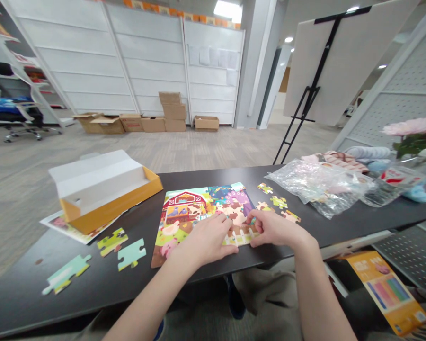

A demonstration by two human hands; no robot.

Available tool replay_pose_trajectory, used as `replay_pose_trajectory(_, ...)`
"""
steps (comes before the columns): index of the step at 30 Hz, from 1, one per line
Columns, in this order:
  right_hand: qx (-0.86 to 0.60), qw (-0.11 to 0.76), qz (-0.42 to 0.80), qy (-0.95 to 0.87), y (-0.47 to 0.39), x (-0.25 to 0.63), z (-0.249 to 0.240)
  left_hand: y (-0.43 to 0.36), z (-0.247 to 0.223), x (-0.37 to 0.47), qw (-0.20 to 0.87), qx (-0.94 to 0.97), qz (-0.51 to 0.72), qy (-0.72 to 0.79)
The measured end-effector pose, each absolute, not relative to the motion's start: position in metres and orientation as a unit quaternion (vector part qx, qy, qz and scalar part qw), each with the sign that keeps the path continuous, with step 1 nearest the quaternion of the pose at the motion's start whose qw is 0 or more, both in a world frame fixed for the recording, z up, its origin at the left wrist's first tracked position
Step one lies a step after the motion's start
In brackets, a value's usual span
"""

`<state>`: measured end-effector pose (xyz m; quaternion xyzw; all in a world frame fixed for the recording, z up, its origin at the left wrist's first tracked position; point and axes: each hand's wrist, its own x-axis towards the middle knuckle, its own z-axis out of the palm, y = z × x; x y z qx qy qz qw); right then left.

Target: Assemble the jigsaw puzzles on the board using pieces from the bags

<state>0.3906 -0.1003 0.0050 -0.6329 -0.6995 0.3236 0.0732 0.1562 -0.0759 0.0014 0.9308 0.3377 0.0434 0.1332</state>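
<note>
A farm-scene jigsaw puzzle (181, 227) with a red barn, animals and a white fence lies on the dark table in front of me. My left hand (213, 239) rests over its lower middle, thumb stretched out along the fence and the other fingers laid on the picture. At the puzzle's lower right corner, my right hand (273, 229) has its thumb and bent fingers around a puzzle piece by the fence, partly hidden by the fingers. Several loose puzzle pieces (279, 202) lie just beyond the right hand. To the left are more pieces, including a pale blue-green one (132, 254).
An open yellow box (110, 203) stands at the left on a printed sheet (88, 235). Crumpled clear plastic bags (323, 184) and folded cloths (351, 158) occupy the right side. A yellow package (386, 289) sits below the table edge. Behind stands an easel (307, 102).
</note>
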Motion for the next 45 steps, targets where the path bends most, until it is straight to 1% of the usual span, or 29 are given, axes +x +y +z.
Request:
replay_pose_trajectory(11,-0.64,0.056,0.304,-0.703,-0.1034,0.3894,0.0104,-0.0746,-0.0019,0.1556,0.141,0.927,0.051,0.343)
replay_pose_trajectory(26,-0.633,0.061,0.301,-0.71,-0.1042,0.3933,0.0061,-0.0749,0.0011,0.1571,0.127,0.931,0.047,0.339)
replay_pose_trajectory(34,-0.634,0.062,0.308,-0.707,-0.1052,0.3912,0.007,-0.0757,0.0006,0.1584,0.111,0.934,0.052,0.337)
replay_pose_trajectory(45,-0.636,0.055,0.317,-0.701,-0.1046,0.3947,0.0062,-0.0764,0.0046,0.1607,0.117,0.928,0.039,0.351)
